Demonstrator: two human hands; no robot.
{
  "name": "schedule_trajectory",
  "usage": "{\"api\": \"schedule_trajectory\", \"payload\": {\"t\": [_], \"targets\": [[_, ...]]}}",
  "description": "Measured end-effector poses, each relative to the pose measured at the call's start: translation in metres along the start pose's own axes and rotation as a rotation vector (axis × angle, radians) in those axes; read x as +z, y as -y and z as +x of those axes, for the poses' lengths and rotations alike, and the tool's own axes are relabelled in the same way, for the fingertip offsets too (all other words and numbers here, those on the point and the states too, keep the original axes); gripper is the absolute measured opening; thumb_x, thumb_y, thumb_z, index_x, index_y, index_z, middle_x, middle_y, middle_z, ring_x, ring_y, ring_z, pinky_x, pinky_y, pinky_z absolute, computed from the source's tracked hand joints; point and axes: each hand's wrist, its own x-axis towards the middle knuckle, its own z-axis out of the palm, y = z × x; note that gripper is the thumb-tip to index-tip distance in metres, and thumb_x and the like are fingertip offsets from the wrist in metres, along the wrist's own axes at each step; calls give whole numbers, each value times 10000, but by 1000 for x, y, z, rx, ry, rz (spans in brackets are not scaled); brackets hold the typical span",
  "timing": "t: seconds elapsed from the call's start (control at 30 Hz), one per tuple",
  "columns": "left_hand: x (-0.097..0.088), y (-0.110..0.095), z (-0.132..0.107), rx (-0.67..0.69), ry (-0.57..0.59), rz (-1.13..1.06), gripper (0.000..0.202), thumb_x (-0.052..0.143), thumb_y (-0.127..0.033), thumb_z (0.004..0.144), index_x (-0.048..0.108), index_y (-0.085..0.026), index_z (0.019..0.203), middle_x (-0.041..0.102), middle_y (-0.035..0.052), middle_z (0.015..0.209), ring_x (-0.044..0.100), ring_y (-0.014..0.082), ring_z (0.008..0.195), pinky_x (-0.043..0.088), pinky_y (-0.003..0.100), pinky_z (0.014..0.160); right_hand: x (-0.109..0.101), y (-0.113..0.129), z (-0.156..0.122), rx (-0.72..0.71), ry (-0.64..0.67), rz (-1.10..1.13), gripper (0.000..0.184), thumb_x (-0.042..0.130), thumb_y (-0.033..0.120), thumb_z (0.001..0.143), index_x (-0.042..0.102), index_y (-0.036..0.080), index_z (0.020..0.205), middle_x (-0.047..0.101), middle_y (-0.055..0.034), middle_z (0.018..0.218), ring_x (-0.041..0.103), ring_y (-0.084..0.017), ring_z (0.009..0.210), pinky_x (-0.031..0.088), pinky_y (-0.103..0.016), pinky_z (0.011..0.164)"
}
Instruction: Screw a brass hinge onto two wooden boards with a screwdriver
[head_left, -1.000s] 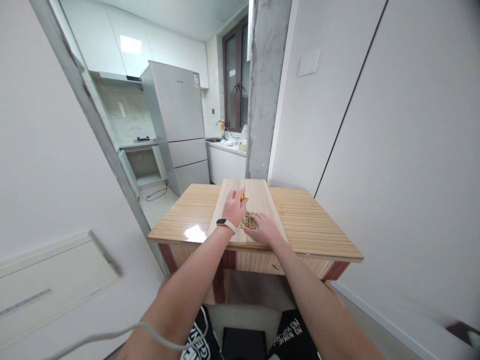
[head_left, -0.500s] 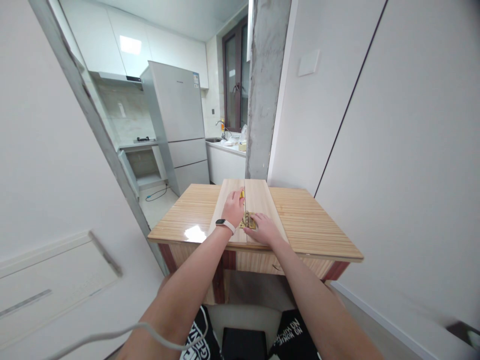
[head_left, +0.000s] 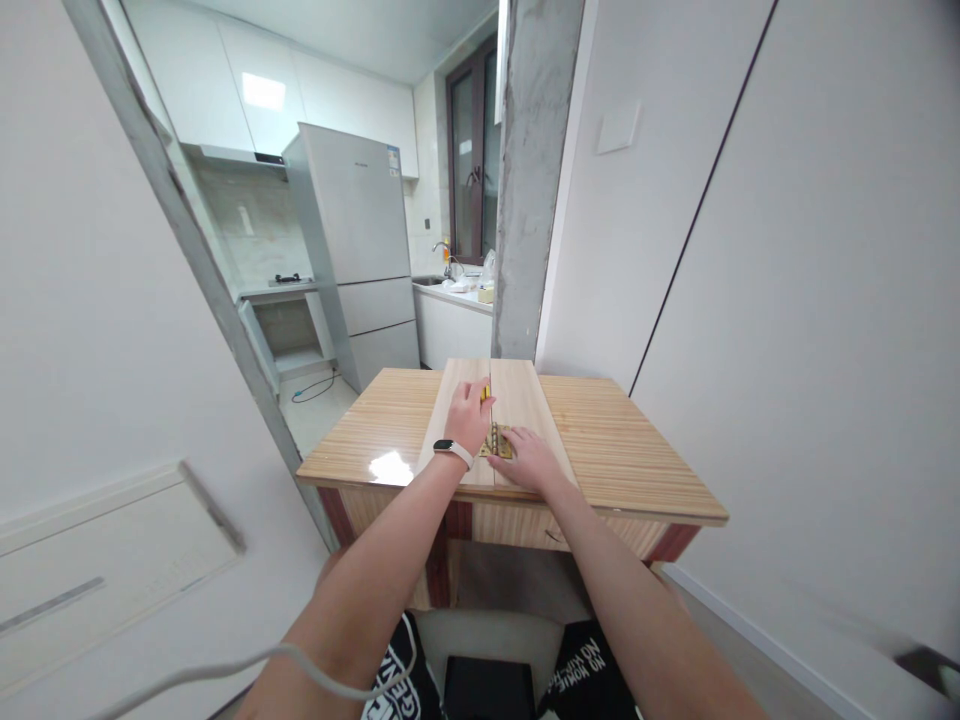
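Observation:
Two pale wooden boards [head_left: 517,380] lie side by side on the table, with a narrow seam between them. A brass-coloured hinge [head_left: 496,440] rests across the seam near the front. My right hand [head_left: 526,460] touches the hinge's right side, thumb and fingers curved about it. Just beyond the hinge, over the left board, my left hand [head_left: 468,415] has its fingers closed on a small yellow object [head_left: 486,391]. Most of that object is hidden by the fingers, so its kind cannot be made out. A fitness band [head_left: 454,452] circles my left wrist.
The wood-grain table [head_left: 630,450] has a drawer in its front and overhangs on both sides. Beyond it stand a grey refrigerator [head_left: 364,220] and a counter with a sink [head_left: 454,305]. A white cable [head_left: 255,655] crosses my left forearm. White walls flank the table.
My left hand's fingers have shifted slightly around the yellow object. My right hand and the hinge stay in place.

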Motion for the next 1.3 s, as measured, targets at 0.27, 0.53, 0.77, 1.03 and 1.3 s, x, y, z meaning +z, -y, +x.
{"api": "schedule_trajectory", "payload": {"t": [0.27, 0.53, 0.77, 1.03, 1.3], "targets": [[-1, 0, 0, 36, 30, -17, 396, 504, -118, 1007, 532, -228, 1387, 611, 106, 1174, 615, 247, 1113, 535, 434, 1010, 1, -2, 1, 10, 14, -2, 755, 578, 739, 882, 582, 230, 1439, 602, -130, 1428, 500, -304, 1351, 329, -440, 1167], [-2, -2, 4, 29, 21, -20, 325, 672, -263, 968, 644, -246, 1291, 597, 86, 1127, 632, 233, 1054, 547, 410, 978, -1, 1, 0, 2, 1, -7, 747, 586, 725, 883, 600, 200, 1414, 614, -141, 1406, 506, -306, 1337, 327, -424, 1164], [-1, -1, 3, -18, 10, -12, 299, 638, -230, 986, 637, -241, 1285, 603, 67, 1068, 648, 208, 953, 561, 375, 914, 0, -1, 1, 10, 17, 1, 748, 589, 721, 879, 597, 206, 1422, 600, -139, 1429, 493, -311, 1350, 314, -432, 1169], [2, 0, 0, 9, -11, 21, 290, 609, -168, 985, 590, -227, 1269, 607, 88, 1102, 625, 247, 1052, 547, 421, 952, 6, -4, 1, 14, 5, -3, 764, 585, 738, 876, 585, 220, 1437, 593, -134, 1444, 490, -314, 1361, 320, -443, 1171], [4, 2, 0, 55, 0, -11, 316, 539, -128, 1005, 553, -201, 1311, 618, 106, 1133, 610, 250, 1093, 539, 430, 990, 4, -3, 1, -3, -6, 8, 725, 599, 719, 881, 599, 230, 1417, 614, -128, 1413, 510, -305, 1336, 332, -434, 1159]]}}
